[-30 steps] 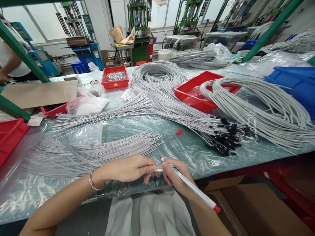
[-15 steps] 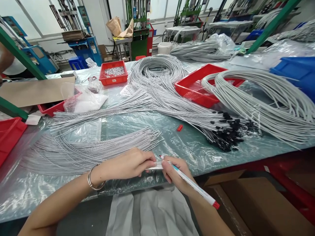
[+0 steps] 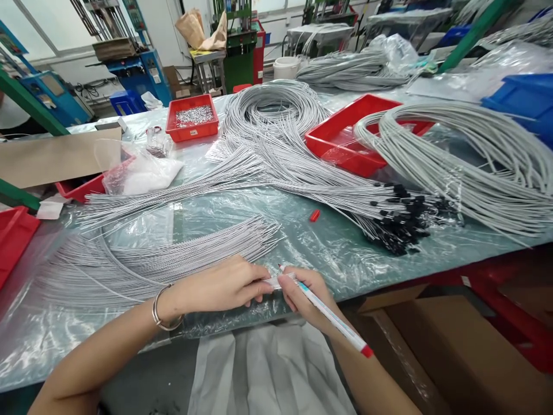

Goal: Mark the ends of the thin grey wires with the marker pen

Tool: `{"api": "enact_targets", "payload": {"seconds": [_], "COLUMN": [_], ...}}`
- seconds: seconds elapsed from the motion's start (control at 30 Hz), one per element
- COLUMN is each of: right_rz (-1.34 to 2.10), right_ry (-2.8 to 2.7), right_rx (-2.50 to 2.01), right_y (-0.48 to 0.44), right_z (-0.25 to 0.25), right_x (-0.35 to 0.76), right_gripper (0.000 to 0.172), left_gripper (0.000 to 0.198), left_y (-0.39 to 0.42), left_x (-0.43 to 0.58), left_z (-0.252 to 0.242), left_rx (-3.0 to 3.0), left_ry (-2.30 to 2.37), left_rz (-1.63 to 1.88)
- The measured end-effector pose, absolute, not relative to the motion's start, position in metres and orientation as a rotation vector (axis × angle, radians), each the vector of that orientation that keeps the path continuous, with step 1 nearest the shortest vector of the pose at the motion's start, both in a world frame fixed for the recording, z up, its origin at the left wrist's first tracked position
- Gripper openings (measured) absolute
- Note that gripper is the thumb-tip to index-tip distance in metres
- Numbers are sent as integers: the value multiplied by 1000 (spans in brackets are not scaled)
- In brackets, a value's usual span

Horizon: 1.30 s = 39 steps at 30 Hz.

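Note:
Near the table's front edge, my left hand [image 3: 233,283] pinches a small flat bunch of grey cables [image 3: 275,282] between thumb and fingers. My right hand [image 3: 307,295] is closed around a white marker pen [image 3: 332,319] with a red end. Its red tip is uncapped and points up and left, just above the bunch; whether it touches the cables I cannot tell. The fingers of my right hand also lie at the bunch's right end. Behind my left hand a wide fan of grey cables [image 3: 207,249] is spread on the table. A red pen cap [image 3: 315,215] lies apart, farther back.
Black-tipped cables [image 3: 397,222] and a cable coil [image 3: 466,167] lie to the right. A red tray [image 3: 363,164] and a red bin of small metal parts [image 3: 192,134] stand farther back. Plastic film covers the table [image 3: 242,204]. Cardboard boxes [image 3: 458,346] sit below its right edge.
The camera view has shifted slightly. The marker pen has swung a little, its red rear end moving left and up in view. Both hands keep their hold at the cable bunch.

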State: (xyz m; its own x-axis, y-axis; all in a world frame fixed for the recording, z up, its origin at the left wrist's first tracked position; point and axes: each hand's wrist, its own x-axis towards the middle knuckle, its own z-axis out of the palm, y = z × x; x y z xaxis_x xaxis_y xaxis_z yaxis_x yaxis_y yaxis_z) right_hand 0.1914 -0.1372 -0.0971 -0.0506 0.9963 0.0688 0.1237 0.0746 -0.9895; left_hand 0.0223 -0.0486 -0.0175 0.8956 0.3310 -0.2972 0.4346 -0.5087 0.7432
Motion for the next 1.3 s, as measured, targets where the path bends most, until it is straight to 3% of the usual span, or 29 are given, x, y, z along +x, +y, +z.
{"api": "enact_targets", "payload": {"seconds": [0.33, 1.0, 1.3], "right_rz": [1123, 1081, 989], "right_ry": [-1388, -1402, -1492], "right_rx": [-1232, -1199, -1203], "right_y": [-137, -131, -133], "right_z": [-100, -101, -100], "right_x": [190, 191, 192], "right_gripper": [47, 45, 45], "left_gripper": [25, 35, 29], "left_y": [-47, -50, -56], "left_x": [24, 27, 30], "left_z": [-14, -14, -11], "left_rx": [2220, 1994, 2264], "left_ry": [506, 599, 590], "left_rz": [-241, -237, -160]}}
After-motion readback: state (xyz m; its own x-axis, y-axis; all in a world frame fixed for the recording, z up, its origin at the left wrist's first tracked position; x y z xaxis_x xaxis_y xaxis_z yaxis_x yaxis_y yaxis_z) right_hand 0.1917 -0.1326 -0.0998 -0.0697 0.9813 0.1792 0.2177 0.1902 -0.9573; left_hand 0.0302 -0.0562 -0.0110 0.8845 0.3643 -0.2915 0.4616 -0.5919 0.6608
